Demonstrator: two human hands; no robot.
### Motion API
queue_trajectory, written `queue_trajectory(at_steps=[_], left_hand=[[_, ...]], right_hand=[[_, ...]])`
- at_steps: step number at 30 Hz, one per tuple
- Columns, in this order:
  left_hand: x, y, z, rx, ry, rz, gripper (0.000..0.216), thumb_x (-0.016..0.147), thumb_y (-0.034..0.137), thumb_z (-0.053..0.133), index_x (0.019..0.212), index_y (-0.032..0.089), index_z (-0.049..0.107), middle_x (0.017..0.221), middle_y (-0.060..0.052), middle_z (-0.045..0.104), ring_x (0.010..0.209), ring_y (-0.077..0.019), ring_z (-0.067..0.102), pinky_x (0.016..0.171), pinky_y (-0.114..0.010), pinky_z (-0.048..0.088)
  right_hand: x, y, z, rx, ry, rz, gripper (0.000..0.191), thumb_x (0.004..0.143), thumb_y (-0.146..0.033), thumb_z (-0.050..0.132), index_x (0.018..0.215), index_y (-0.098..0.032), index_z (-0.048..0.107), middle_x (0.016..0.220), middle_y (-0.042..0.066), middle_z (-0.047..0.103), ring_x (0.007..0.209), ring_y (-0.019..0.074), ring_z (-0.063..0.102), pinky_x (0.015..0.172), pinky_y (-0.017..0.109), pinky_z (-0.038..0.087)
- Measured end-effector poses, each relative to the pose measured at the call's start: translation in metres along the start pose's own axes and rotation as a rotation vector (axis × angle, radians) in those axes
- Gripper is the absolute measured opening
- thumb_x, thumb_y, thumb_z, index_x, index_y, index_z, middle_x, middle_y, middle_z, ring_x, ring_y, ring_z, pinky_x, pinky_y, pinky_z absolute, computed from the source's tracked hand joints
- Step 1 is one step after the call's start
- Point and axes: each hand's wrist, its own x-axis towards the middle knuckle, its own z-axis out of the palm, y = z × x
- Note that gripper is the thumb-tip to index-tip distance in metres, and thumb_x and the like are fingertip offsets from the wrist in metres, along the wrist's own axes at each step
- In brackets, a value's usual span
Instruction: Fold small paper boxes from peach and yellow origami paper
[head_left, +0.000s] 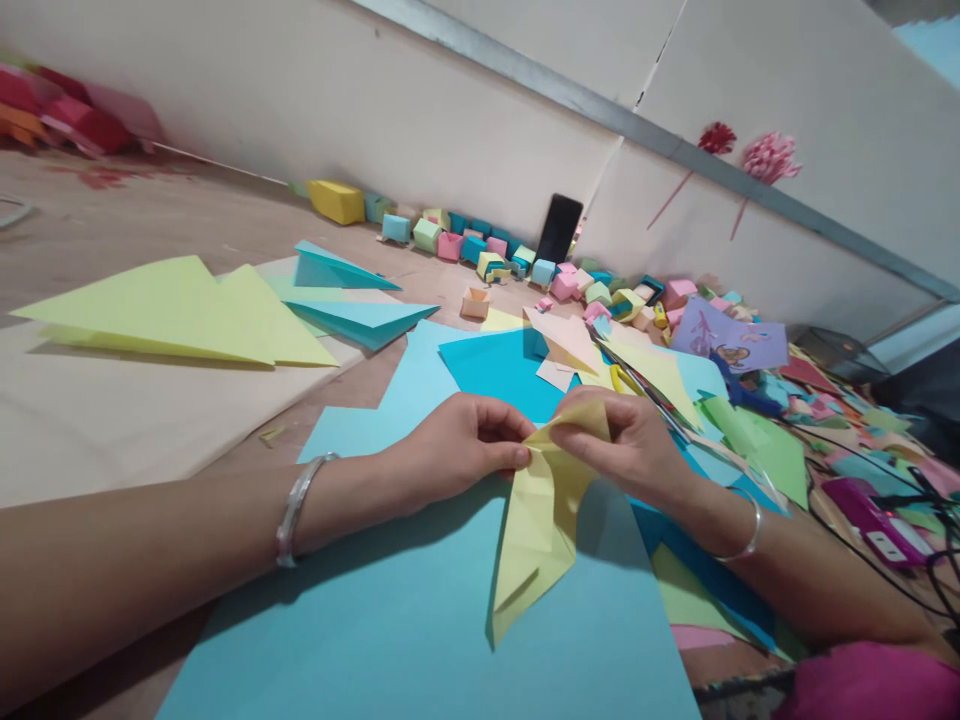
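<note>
A folded piece of yellow paper (544,510) hangs between my two hands, its long pointed end turned down toward me. My left hand (457,450) pinches its upper left edge between thumb and fingers. My right hand (626,440) grips the upper right part, thumb in front and fingers behind, where the paper bends over. Creases run across the yellow paper. Under both hands lies a large light blue sheet (420,620), with a darker blue sheet (487,365) behind them.
Yellow folded paper pieces (165,310) and blue folded ones (360,320) lie at left. Small paper boxes (450,245) line the wall near a phone (559,230). Scissors (637,380) lie behind my right hand. A pink power strip (877,520) with cables sits at right.
</note>
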Motion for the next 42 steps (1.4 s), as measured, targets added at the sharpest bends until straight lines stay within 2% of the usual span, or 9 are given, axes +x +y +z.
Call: queue_trajectory(at_steps=[5,10,14,16,19,25,35,38,42], left_hand=[[0.0,-0.001,-0.004,-0.014,0.012,0.034,0.015,0.069,0.022,0.075,0.079,0.012,0.069,0.067,0.0,0.065,0.059,-0.0091,0.055,0.058,-0.023,0.045],[0.0,-0.004,-0.007,-0.011,-0.009,0.073,0.019,0.07,0.027,0.076,0.08,0.013,0.068,0.068,0.0,0.064,0.059,-0.0085,0.055,0.06,-0.023,0.045],[0.001,-0.002,-0.004,-0.037,-0.002,0.044,0.012,0.07,0.021,0.074,0.076,0.013,0.07,0.065,0.0,0.066,0.057,-0.0086,0.056,0.06,-0.023,0.048],[0.0,-0.001,-0.002,-0.035,-0.007,0.02,0.006,0.071,0.018,0.07,0.073,0.012,0.071,0.063,0.0,0.067,0.055,-0.0082,0.057,0.058,-0.022,0.048],[-0.001,-0.001,-0.001,-0.032,-0.027,-0.001,0.008,0.073,0.017,0.068,0.075,0.012,0.073,0.063,-0.001,0.069,0.054,-0.0078,0.059,0.058,-0.021,0.048],[-0.001,-0.003,-0.003,-0.067,-0.07,-0.048,0.024,0.073,0.026,0.075,0.092,0.012,0.074,0.077,-0.005,0.074,0.061,-0.0094,0.063,0.064,-0.023,0.053],[-0.002,-0.001,0.001,0.023,-0.018,-0.061,0.015,0.081,0.024,0.063,0.073,0.011,0.068,0.058,-0.002,0.067,0.05,-0.009,0.06,0.054,-0.021,0.052],[-0.002,-0.004,0.003,0.114,-0.009,-0.01,0.016,0.082,0.02,0.058,0.073,0.012,0.069,0.058,0.0,0.065,0.05,-0.0084,0.059,0.053,-0.019,0.051],[-0.004,-0.009,0.003,0.304,0.038,0.175,0.02,0.081,0.018,0.055,0.081,0.015,0.074,0.063,0.001,0.065,0.052,-0.0081,0.059,0.055,-0.019,0.05]], right_hand=[[0.001,0.0,-0.004,-0.071,-0.078,-0.212,0.018,0.082,-0.011,0.057,0.09,-0.02,0.07,0.084,0.004,0.069,0.077,0.0147,0.062,0.07,0.029,0.049],[-0.002,-0.005,-0.004,-0.177,-0.076,-0.286,0.031,0.076,-0.004,0.057,0.1,-0.018,0.071,0.089,0.006,0.07,0.081,0.0152,0.065,0.071,0.027,0.051],[-0.004,-0.004,0.001,-0.239,-0.011,-0.302,0.018,0.08,-0.01,0.062,0.092,-0.017,0.072,0.087,0.007,0.07,0.077,0.0139,0.065,0.067,0.024,0.051],[-0.005,-0.002,0.004,-0.253,0.021,-0.297,0.009,0.083,-0.014,0.063,0.085,-0.017,0.071,0.081,0.005,0.07,0.073,0.0128,0.065,0.064,0.023,0.05],[-0.005,0.001,0.006,-0.278,0.061,-0.283,0.011,0.086,-0.017,0.061,0.079,-0.017,0.07,0.075,0.004,0.069,0.069,0.0122,0.064,0.062,0.023,0.049],[-0.002,0.005,0.005,-0.318,0.169,-0.204,0.014,0.084,-0.022,0.064,0.072,-0.017,0.07,0.066,0.0,0.067,0.059,0.0097,0.059,0.055,0.021,0.045],[-0.001,0.002,0.007,-0.275,0.136,-0.118,0.018,0.081,-0.025,0.064,0.065,-0.018,0.068,0.062,-0.001,0.066,0.055,0.0092,0.058,0.052,0.02,0.044],[-0.001,0.001,0.007,-0.294,0.12,-0.038,0.021,0.079,-0.027,0.064,0.061,-0.017,0.067,0.06,0.0,0.065,0.053,0.0091,0.055,0.049,0.02,0.041],[-0.001,0.0,0.007,-0.256,0.101,0.063,0.022,0.077,-0.03,0.065,0.06,-0.017,0.067,0.06,-0.001,0.064,0.052,0.0095,0.054,0.048,0.02,0.041]])
